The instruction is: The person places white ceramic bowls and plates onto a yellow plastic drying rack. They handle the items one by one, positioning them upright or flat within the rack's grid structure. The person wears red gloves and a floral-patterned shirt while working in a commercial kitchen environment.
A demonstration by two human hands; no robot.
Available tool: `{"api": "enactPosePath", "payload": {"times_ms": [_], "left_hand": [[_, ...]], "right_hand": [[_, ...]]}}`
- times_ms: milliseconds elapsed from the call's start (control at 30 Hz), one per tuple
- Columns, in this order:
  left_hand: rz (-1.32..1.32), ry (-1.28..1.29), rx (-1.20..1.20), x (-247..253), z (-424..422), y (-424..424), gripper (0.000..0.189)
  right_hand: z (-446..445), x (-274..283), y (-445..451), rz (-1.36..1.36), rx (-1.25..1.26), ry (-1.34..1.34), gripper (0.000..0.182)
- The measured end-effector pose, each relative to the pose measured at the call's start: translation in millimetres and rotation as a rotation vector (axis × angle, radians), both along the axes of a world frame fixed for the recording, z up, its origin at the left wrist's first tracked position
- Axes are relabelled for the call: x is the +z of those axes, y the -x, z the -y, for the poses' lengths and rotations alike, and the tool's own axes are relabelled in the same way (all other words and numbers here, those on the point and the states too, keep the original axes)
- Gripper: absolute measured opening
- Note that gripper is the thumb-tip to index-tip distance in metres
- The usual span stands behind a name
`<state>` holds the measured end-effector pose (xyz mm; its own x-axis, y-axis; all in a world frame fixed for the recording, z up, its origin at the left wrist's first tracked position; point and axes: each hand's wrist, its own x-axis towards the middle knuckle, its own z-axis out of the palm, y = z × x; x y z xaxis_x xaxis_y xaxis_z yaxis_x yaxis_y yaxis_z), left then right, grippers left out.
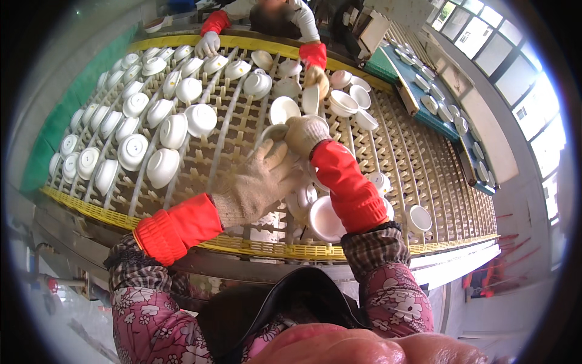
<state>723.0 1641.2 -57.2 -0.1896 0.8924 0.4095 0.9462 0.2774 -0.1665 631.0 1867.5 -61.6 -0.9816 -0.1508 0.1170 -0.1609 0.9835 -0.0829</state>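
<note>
My right hand (307,135), in a beige knit glove and red sleeve cover, is curled at the rim of a white bowl (273,132) over the middle of a pegged conveyor belt (227,154). Just below that bowl is my left hand (260,182), gloved alike, its fingers apart and the fingertips close to the bowl's underside. Whether they touch it is hard to tell. Another white bowl (284,110) faces up beyond my right hand. Under and beside my right forearm lie more bowls, partly hidden, among them a large upturned-mouth bowl (326,219).
Rows of tilted white bowls (135,104) stand on the belt's left. Across it, a co-worker's gloved hand (317,79) holds a bowl (311,100); their other hand (208,44) touches the rows. Yellow edging (273,249) borders the belt. A side conveyor (420,91) carries bowls.
</note>
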Motion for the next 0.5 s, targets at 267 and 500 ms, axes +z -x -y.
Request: {"api": "enactPosePath", "payload": {"times_ms": [267,500], "left_hand": [[-0.042,0.365,0.315,15.9,-22.8,-2.6,0.07],[-0.012,0.344,0.323,2.9,-19.1,2.1,0.04]], "right_hand": [[17.4,76.8,-20.7,-0.218,-0.022,0.153,0.036],[38.2,53.9,-24.9,-0.348,0.271,0.159,0.059]]}}
